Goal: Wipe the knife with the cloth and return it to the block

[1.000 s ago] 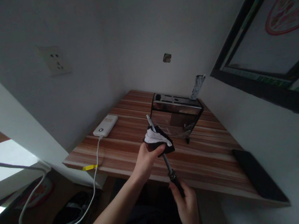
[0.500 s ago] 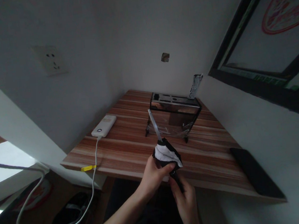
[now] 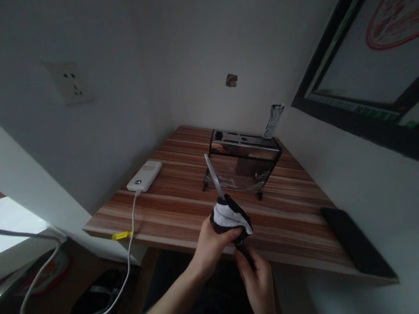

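Black-and-white cloth is bunched around our rod above the near edge of the worktop; our left hand grips the cloth, our right hand clasps the dark handle.

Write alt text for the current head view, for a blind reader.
The left hand holds a black-and-white cloth around a metal rod while the right hand grips the rod's black handle at the edge of a wood-grain table. Behind stands a slotted rack; a white power bank lies at left.
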{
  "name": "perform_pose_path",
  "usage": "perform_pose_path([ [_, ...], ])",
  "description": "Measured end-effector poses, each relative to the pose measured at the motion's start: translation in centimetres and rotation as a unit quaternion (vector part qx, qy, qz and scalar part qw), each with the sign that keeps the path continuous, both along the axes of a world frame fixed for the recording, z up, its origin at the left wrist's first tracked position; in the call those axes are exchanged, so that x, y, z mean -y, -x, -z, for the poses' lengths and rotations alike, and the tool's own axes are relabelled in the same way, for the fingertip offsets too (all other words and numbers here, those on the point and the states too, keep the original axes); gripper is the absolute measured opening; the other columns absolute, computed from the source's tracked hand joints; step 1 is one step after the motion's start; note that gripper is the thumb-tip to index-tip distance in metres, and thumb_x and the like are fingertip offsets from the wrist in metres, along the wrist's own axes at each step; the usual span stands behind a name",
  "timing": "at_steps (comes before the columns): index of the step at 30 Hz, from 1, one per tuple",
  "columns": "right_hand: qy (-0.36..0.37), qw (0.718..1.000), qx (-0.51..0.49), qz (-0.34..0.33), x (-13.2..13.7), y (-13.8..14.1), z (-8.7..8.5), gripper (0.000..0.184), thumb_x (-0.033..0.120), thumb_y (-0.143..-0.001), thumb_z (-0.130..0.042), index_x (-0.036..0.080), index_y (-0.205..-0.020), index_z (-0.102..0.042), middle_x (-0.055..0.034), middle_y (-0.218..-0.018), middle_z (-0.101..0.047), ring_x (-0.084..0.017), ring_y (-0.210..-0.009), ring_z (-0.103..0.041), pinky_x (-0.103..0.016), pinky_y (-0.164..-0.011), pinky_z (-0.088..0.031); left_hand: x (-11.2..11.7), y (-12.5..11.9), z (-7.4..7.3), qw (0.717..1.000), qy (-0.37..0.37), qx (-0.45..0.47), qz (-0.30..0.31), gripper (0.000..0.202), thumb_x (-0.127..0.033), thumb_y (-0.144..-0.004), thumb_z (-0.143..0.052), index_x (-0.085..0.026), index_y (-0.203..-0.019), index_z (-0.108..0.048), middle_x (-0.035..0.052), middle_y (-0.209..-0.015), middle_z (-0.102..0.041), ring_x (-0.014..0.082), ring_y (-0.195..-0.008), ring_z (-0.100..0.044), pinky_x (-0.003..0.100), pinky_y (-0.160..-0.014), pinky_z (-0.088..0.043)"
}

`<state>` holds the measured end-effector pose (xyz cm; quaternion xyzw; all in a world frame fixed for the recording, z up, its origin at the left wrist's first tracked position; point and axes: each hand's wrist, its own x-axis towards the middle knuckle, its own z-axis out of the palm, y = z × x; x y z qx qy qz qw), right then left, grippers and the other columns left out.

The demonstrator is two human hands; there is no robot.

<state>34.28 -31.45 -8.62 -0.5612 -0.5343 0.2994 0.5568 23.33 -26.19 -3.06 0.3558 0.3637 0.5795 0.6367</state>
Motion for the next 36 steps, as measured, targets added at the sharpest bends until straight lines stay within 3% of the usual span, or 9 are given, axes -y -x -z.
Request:
perform_pose_path([
  [8,-0.016,0.999,0.005,-0.038,-0.2,0.0,-0.5,0.031,0.043,-0.083,-0.06,0.015,-0.084,-0.073,-0.0042,-0.064,-0.068,-0.019,-0.058,-0.064,-0.023,-0.052,-0.052,-1.6,1.3,-0.8,0.998,-0.056,0.008,-0.025,0.025,-0.018,-0.058,-0.081,-0.015,-0.081,-0.071,0.002,-0.079,-0.072,0.0168,-0.076,-0.066,0.026,-0.075,-0.052],
  [15,-0.025,0.998,0.002,-0.06,0.1,-0.3,-0.3,0.024,0.037,-0.084,-0.061,0.018,-0.088,-0.074,-0.0059,-0.077,-0.074,-0.022,-0.071,-0.07,-0.025,-0.066,-0.056,-3.3,2.5,-2.3,0.991,-0.104,0.04,-0.069,0.024,-0.019,-0.06,-0.079,-0.014,-0.08,-0.069,0.0031,-0.081,-0.07,0.0166,-0.079,-0.064,0.027,-0.08,-0.05],
  [23,-0.035,0.998,0.025,-0.053,0.2,-0.6,0.2,0.025,0.039,-0.083,-0.062,0.017,-0.087,-0.074,-0.0079,-0.083,-0.075,-0.024,-0.077,-0.071,-0.026,-0.068,-0.056,-4.4,3.7,-4.3,0.984,-0.135,0.075,-0.09,0.028,-0.018,-0.06,-0.079,-0.014,-0.087,-0.069,0.0008,-0.081,-0.069,0.0129,-0.078,-0.063,0.024,-0.081,-0.049],
  [29,-0.06,0.996,0.026,-0.067,0.5,-0.6,0.1,0.019,0.034,-0.084,-0.062,0.019,-0.083,-0.073,-0.0042,-0.076,-0.074,-0.02,-0.069,-0.071,-0.02,-0.063,-0.055,-5.7,4.9,-5.5,0.976,-0.166,0.097,-0.107,0.023,-0.018,-0.058,-0.081,-0.014,-0.079,-0.069,0.0009,-0.079,-0.069,0.0132,-0.077,-0.064,0.024,-0.078,-0.05],
  [36,-0.071,0.992,0.057,-0.083,0.7,-1.4,0.8,0.018,0.032,-0.086,-0.06,0.02,-0.082,-0.072,-0.0026,-0.075,-0.074,-0.017,-0.065,-0.07,-0.016,-0.058,-0.052,-6.5,6.0,-7.2,0.971,-0.173,0.103,-0.13,0.03,-0.021,-0.055,-0.083,-0.016,-0.083,-0.07,0.0015,-0.084,-0.071,0.014,-0.081,-0.066,0.023,-0.079,-0.051],
])
